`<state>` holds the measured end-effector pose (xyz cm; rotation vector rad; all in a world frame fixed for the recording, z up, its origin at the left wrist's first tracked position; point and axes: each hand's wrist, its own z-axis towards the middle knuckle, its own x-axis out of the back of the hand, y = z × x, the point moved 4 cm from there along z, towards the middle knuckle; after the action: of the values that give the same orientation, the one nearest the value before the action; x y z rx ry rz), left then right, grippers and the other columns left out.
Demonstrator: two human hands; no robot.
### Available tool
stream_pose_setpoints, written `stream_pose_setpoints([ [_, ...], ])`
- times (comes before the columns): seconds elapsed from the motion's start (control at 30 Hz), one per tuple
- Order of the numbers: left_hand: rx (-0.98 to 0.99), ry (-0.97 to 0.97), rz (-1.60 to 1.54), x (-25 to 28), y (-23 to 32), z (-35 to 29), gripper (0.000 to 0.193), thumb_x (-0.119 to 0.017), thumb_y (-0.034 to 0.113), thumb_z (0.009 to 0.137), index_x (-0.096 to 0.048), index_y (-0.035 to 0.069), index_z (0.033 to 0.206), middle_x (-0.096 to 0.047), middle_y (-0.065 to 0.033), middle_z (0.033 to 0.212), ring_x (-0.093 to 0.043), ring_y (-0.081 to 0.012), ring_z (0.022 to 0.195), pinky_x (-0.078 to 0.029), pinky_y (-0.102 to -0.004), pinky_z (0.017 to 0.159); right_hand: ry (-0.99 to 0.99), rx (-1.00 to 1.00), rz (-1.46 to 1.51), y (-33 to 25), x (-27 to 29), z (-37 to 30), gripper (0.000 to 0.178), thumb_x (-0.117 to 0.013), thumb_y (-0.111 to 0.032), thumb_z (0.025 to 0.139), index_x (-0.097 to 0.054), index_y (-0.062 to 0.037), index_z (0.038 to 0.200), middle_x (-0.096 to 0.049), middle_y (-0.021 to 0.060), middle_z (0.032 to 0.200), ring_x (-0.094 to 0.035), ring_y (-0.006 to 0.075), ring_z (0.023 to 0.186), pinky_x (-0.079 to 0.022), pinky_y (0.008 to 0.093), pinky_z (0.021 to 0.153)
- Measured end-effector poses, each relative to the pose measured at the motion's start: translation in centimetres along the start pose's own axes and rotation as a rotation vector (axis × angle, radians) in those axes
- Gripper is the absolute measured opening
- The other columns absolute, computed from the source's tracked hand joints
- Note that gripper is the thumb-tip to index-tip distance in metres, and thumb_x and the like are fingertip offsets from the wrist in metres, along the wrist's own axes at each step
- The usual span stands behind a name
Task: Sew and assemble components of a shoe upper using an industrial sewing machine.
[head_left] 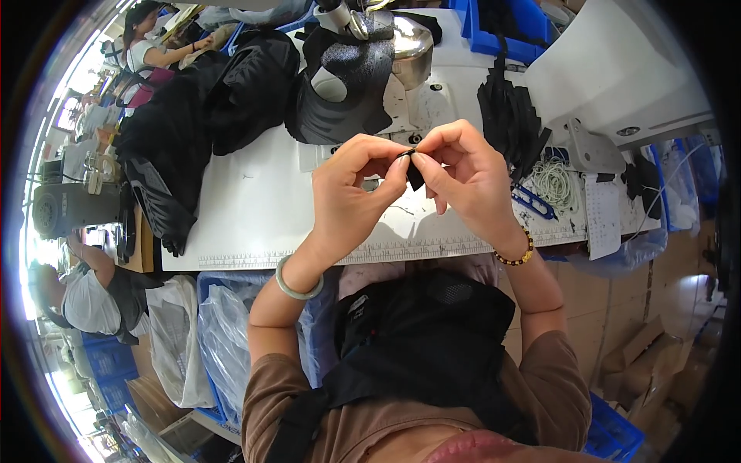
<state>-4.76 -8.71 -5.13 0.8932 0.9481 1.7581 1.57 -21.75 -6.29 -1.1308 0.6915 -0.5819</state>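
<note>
Both my hands meet over the white sewing table, fingertips almost touching. Between them is a small black fabric strip, its short end hanging down. My left hand, with a pale bangle on the wrist, pinches one side of its top edge. My right hand, with a beaded bracelet on the wrist, pinches the other side. Just beyond my hands, a black garment piece with a rounded opening lies by the sewing machine head. The fingertips hide part of the strip.
Black garments are heaped on the left. To the right lie black strips, a pale cord coil and blue-handled snips. A blue bin stands at the back. Two other people work at the left. A ruler runs along the front edge.
</note>
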Motion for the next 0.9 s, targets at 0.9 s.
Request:
stream_pose_setpoints([
  [0.9, 0.376, -0.152, -0.256, 2.5, 0.8, 1.0, 0.014, -0.06, 0.009, 0.087, -0.06, -0.004, 0.09, -0.063, -0.0065, 0.07, -0.059, -0.0089, 0.061, -0.049, -0.0202, 0.056, -0.193, 0.317, -0.874, -4.5, -0.7, 0.6, 0.022, -0.068, -0.013, 0.081, -0.061, -0.0067, 0.101, -0.055, 0.0026, 0.084, -0.055, 0.0097, 0.067, -0.046, 0.0225, 0.058],
])
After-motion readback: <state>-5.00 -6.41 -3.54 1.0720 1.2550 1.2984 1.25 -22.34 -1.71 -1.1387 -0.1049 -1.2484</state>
